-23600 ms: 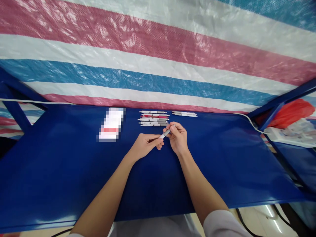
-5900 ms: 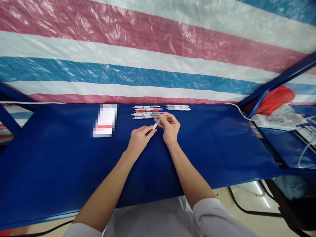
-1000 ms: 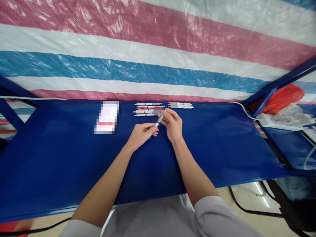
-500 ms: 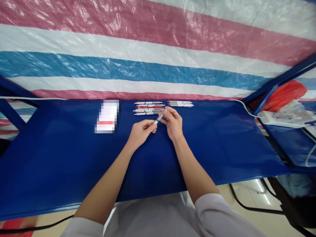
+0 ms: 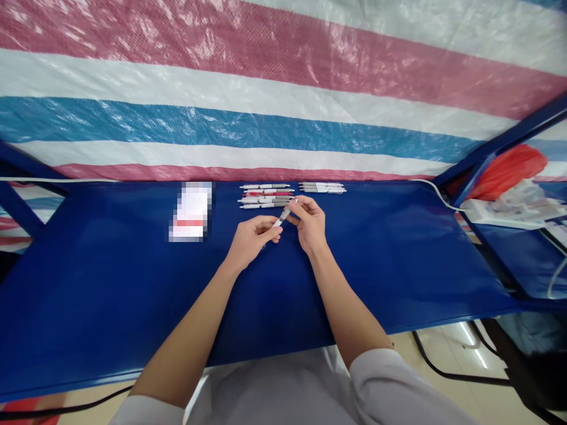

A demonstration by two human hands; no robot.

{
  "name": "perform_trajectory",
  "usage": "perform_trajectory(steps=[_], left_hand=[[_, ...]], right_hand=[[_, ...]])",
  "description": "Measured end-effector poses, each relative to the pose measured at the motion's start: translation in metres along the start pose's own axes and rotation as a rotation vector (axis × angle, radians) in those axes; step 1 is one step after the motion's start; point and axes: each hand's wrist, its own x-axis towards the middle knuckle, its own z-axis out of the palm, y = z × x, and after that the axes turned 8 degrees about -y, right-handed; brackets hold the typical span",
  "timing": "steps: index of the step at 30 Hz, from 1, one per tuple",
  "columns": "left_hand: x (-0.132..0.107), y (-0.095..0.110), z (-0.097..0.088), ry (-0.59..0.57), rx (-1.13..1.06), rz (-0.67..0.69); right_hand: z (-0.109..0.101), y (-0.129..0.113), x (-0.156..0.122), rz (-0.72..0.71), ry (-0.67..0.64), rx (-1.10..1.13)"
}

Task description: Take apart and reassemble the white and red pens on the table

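Note:
A white and grey pen (image 5: 283,216) is held at a slant between my two hands above the blue table. My left hand (image 5: 253,238) is closed on its lower end, thumb and fingers pinching the white barrel. At the upper end, my right hand (image 5: 310,223) pinches the grey part near the tip. Just beyond my hands lies a group of several pens (image 5: 264,201), mostly white and grey with a red one (image 5: 268,193) among them. Farther right, a smaller group of white and grey pens (image 5: 322,188) lies side by side.
A blurred white sheet or card with a red band (image 5: 190,212) lies on the blue table (image 5: 133,295) to the left. Striped plastic sheeting (image 5: 266,130) hangs behind. A white cable (image 5: 436,190) runs along the right back corner, near a red bag (image 5: 509,171).
My right hand has shifted very slightly down along with the pen. Both hands keep their grip; the pens on the table stay as they were.

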Motion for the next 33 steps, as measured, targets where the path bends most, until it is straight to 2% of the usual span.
perform_trajectory(steps=[5,7,11,14,18,20,25,27,33], left_hand=[[-0.0018,0.0035,-0.0002,-0.131,-0.060,-0.068],[-0.0024,0.0054,-0.0005,-0.149,-0.032,-0.060],[-0.0024,0.0075,-0.0008,-0.087,0.131,-0.006],[-0.0014,0.0052,-0.0003,-0.025,0.154,0.047],[-0.0005,0.0017,-0.0010,-0.004,0.186,0.074],[-0.0010,0.0029,-0.0023,-0.035,0.191,0.057],[-0.0042,0.0096,-0.0050,-0.206,0.116,-0.059],[-0.0042,0.0097,-0.0050,-0.193,0.104,-0.062],[-0.0005,0.0051,-0.0032,-0.056,0.032,0.019]], right_hand=[[-0.0003,-0.0037,-0.0012,0.065,-0.045,0.053],[-0.0001,-0.0049,-0.0018,0.075,-0.071,0.064],[0.0009,-0.0049,-0.0025,0.059,-0.086,0.034],[0.0009,-0.0030,-0.0020,0.046,-0.065,0.033],[-0.0011,-0.0006,-0.0004,0.074,-0.041,0.050],[-0.0017,-0.0010,-0.0002,0.077,-0.052,0.042],[0.0006,-0.0068,-0.0022,0.069,-0.081,0.003],[0.0018,-0.0090,-0.0032,0.066,-0.090,-0.010],[0.0027,-0.0087,-0.0036,0.030,-0.125,-0.023]])
